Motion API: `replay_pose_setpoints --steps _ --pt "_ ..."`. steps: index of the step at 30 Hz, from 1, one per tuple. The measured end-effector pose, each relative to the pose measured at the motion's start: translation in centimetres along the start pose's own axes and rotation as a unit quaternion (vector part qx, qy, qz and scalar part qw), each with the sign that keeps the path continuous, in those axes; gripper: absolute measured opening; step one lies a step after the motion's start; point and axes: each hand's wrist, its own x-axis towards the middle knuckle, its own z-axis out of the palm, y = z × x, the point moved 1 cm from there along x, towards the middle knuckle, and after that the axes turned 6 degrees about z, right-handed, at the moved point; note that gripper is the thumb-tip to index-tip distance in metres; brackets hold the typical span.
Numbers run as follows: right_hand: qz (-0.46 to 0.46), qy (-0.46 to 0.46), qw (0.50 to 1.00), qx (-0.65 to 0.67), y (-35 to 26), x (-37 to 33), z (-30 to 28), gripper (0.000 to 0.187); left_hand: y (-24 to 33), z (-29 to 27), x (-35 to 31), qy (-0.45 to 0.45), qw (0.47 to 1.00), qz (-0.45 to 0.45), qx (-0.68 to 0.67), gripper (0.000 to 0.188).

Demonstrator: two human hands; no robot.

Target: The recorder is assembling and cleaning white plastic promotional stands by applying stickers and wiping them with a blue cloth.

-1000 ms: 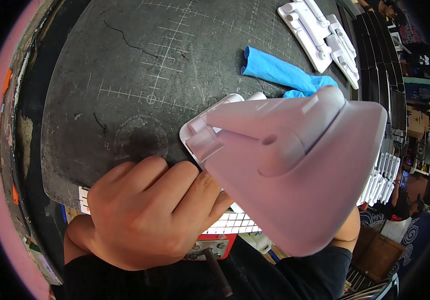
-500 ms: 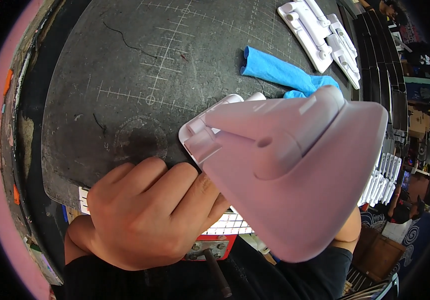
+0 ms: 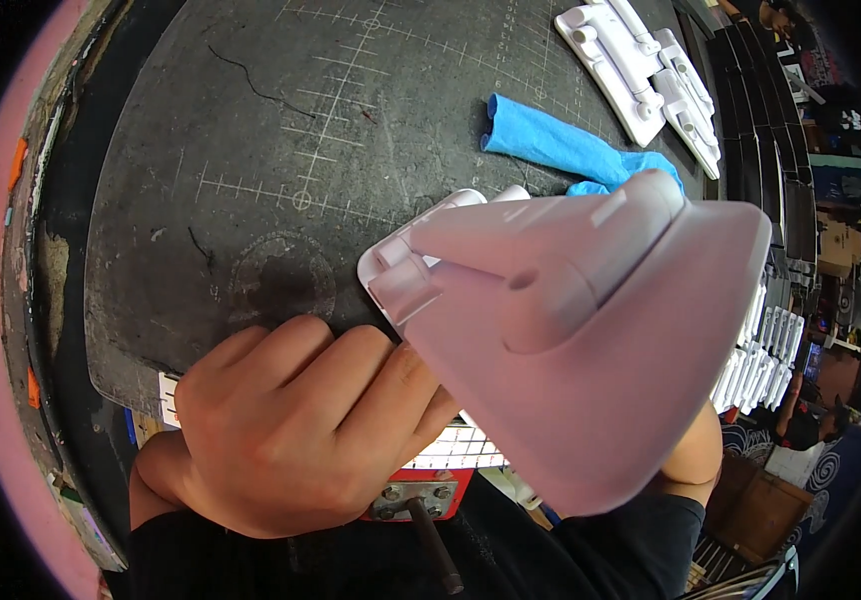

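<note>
A folding tablet stand (image 3: 591,330) of white plastic, pinkish on its near plate, rises tilted in front of me. Its hinged arm slopes down to a flat base (image 3: 406,285) on the dark cutting mat (image 3: 201,150). My left hand (image 3: 301,430) is closed, knuckles up, at the stand's lower left edge; its thumb and index tip are tucked behind the plate, seemingly gripping it. Of my right side only some of the forearm (image 3: 696,450) shows beyond the plate's right edge. The plate hides that hand and its fingers.
A blue cloth (image 3: 561,140) lies just behind the stand. Farther right are more white stands (image 3: 641,75), with several others (image 3: 756,370) stacked beyond the table edge. A red metal piece with a bolted plate and rod (image 3: 426,500) sits under the table's front edge.
The stand's upper plate has shifted slightly to the left and up. My left hand has stayed in almost the same place.
</note>
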Motion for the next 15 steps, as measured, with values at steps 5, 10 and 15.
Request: replay_pose_setpoints --steps 5,10,15 --pt "0.042 -0.021 0.999 0.003 0.0 1.0 0.7 0.027 0.5 0.0 -0.2 0.005 1.000 -0.015 -0.008 0.035" --pt "0.056 0.012 0.997 0.044 -0.9 1.1 -1.1 0.032 0.8 0.1 -0.2 0.007 1.000 -0.021 0.001 0.033" --pt "0.066 -0.011 0.997 0.030 -1.2 0.7 -1.8 0.032 0.8 0.4 -0.1 0.045 0.999 -0.010 0.017 0.032"
